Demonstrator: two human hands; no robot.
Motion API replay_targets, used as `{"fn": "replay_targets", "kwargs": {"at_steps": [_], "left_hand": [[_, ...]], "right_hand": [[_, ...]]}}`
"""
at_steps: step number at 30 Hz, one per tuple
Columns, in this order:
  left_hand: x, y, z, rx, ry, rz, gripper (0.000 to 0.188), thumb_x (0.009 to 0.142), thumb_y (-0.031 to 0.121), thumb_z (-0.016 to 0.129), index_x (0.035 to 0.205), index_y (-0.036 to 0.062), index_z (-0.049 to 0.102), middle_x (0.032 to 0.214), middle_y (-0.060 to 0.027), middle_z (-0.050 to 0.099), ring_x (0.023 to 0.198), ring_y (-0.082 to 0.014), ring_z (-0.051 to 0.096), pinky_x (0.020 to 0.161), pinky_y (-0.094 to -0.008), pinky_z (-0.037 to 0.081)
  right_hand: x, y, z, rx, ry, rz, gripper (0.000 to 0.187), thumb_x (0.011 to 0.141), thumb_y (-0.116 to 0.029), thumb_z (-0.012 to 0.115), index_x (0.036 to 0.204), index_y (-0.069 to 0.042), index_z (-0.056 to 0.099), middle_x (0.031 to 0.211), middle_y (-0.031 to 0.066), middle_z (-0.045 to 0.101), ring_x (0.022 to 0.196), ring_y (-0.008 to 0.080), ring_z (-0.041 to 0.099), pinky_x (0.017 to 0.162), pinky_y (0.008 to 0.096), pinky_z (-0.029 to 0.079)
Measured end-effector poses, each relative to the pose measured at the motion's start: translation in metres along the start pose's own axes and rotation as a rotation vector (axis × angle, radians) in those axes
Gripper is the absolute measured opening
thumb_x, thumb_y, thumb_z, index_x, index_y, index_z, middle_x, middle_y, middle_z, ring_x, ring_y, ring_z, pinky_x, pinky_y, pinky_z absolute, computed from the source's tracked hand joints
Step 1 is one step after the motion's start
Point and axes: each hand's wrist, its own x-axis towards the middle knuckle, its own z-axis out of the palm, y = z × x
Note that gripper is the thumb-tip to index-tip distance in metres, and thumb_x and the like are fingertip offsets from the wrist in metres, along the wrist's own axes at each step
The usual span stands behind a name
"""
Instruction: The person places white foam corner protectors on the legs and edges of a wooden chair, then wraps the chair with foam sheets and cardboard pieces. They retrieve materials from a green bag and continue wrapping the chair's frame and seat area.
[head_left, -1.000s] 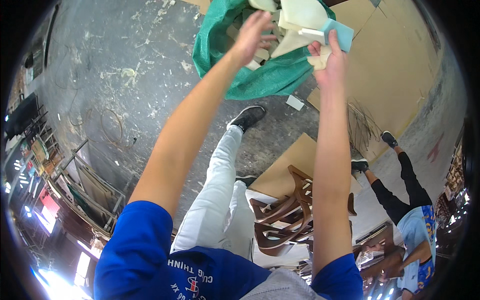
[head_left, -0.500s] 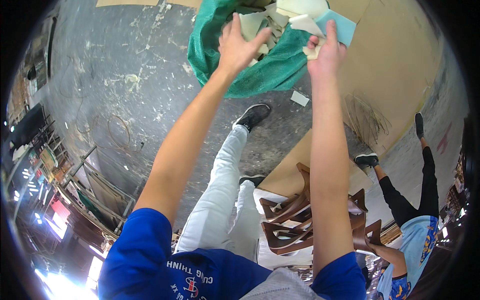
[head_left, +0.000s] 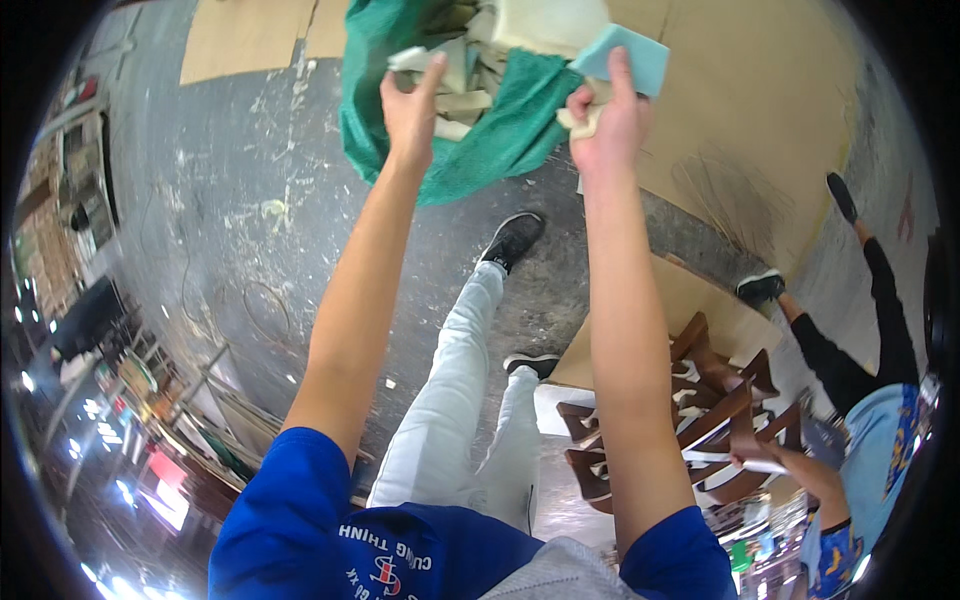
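A green woven sack [head_left: 490, 155] stands on the floor at the top of the view, its mouth wide and full of cream and white foam scraps [head_left: 462, 102]. My left hand [head_left: 408, 115] is over the left side of the opening, fingers curled on a small white foam piece [head_left: 408, 60]. To the right of the sack's rim, my right hand [head_left: 612, 125] grips a flat light-blue foam piece [head_left: 640, 62] with its thumb lying along it. A cream foam scrap [head_left: 580, 122] is held in the same hand, below the blue one.
Brown cardboard sheets [head_left: 740, 130] cover the floor at right, with thin wires [head_left: 725, 195] on them. Curved brown wooden frames [head_left: 690, 430] are stacked beside my right arm. A co-worker [head_left: 870, 440] is at the far right. Boards and racks [head_left: 210, 410] line the left.
My left hand has come back slightly and its spread fingers have closed on a white foam piece. My right hand still holds the blue foam, and a white piece beside it no longer shows.
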Motion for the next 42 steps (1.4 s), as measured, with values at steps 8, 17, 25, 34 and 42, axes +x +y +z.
{"fn": "replay_targets", "kwargs": {"at_steps": [8,17,25,34,42], "left_hand": [[-0.147,0.024,0.027,-0.455,-0.831,-0.209,0.049,0.104,0.029,0.064,0.141,-0.0012,0.052,0.136,-0.0150,0.062,0.124,-0.0296,0.064,0.096,-0.0474,0.060],[-0.329,-0.093,0.024,0.296,-1.097,0.100,0.042,0.099,0.013,0.057,0.139,0.0013,0.059,0.118,-0.0099,0.069,0.090,-0.0161,0.068,0.059,-0.0299,0.054],[-0.417,-0.168,-0.029,0.793,-1.251,0.134,0.035,0.094,0.017,0.068,0.125,0.0021,0.061,0.102,-0.0067,0.068,0.083,-0.0132,0.065,0.060,-0.0265,0.053],[-0.553,-0.174,-0.040,0.867,-1.160,0.211,0.035,0.096,0.023,0.074,0.120,0.0001,0.064,0.107,-0.0074,0.069,0.093,-0.0147,0.067,0.071,-0.0296,0.057],[-0.622,-0.161,-0.080,0.943,-1.094,0.386,0.033,0.096,0.025,0.077,0.110,-0.0054,0.073,0.092,-0.0041,0.072,0.084,-0.0121,0.065,0.075,-0.0284,0.051]], "right_hand": [[-0.126,-0.054,-0.091,-0.099,-0.041,0.158,0.033,0.093,-0.031,0.081,0.107,-0.005,0.066,0.087,0.0074,0.071,0.048,0.0099,0.059,0.037,0.0246,0.040],[-0.353,-0.112,-0.301,-0.203,0.564,0.086,0.045,0.089,-0.035,0.083,0.110,0.000,0.065,0.078,0.0010,0.065,0.050,0.0077,0.055,0.045,0.0240,0.043],[-0.606,-0.146,-0.452,-0.218,0.773,-0.023,0.036,0.095,-0.024,0.071,0.121,-0.001,0.061,0.088,0.0037,0.065,0.068,0.0101,0.061,0.059,0.0280,0.049],[-0.703,-0.224,-0.675,-0.247,1.028,-0.068,0.030,0.089,-0.026,0.079,0.102,-0.001,0.070,0.089,0.0075,0.072,0.084,0.0138,0.067,0.072,0.0312,0.053],[-0.492,-0.272,-0.748,-1.243,0.385,-0.019,0.038,0.079,-0.025,0.075,0.114,-0.009,0.077,0.113,0.0153,0.076,0.105,0.0347,0.073,0.087,0.0468,0.058]]}}
